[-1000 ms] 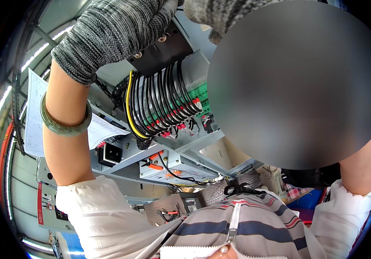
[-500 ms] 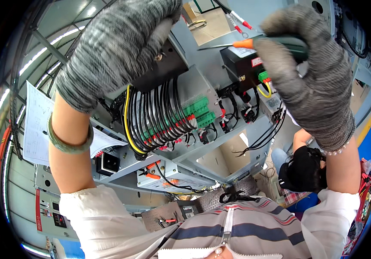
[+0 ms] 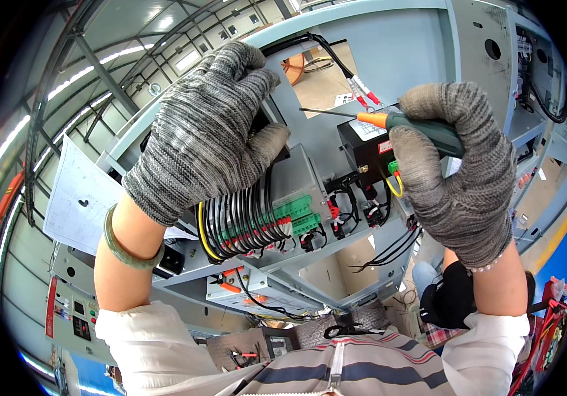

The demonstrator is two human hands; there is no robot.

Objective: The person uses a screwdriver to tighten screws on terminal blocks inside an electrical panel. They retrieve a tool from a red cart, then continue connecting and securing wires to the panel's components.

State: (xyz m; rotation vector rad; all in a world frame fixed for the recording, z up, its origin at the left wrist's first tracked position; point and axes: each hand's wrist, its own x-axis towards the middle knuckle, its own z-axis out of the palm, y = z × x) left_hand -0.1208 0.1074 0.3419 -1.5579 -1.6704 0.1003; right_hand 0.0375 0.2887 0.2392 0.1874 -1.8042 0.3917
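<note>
My left hand (image 3: 204, 132), in a grey knit glove with a green bangle at the wrist, grips the top of a black module inside a pale blue metal cabinet frame (image 3: 389, 39). Below it runs a bundle of black and yellow wires (image 3: 240, 221) into green terminal blocks (image 3: 300, 214). My right hand (image 3: 458, 175), also gloved, holds a green screwdriver with an orange collar (image 3: 405, 122); its thin shaft points left toward the frame's back panel. A black box (image 3: 362, 148) sits just under the screwdriver.
A white paper sheet (image 3: 82, 198) hangs at the left of the frame. A grey control box with buttons (image 3: 75, 317) is at lower left. Red-tipped loose wires (image 3: 362, 92) dangle above the black box. Another person (image 3: 448, 297) crouches below right.
My right hand has come fully into view with the screwdriver and lowered toward the black box. My left hand shifted right along the top of the black module.
</note>
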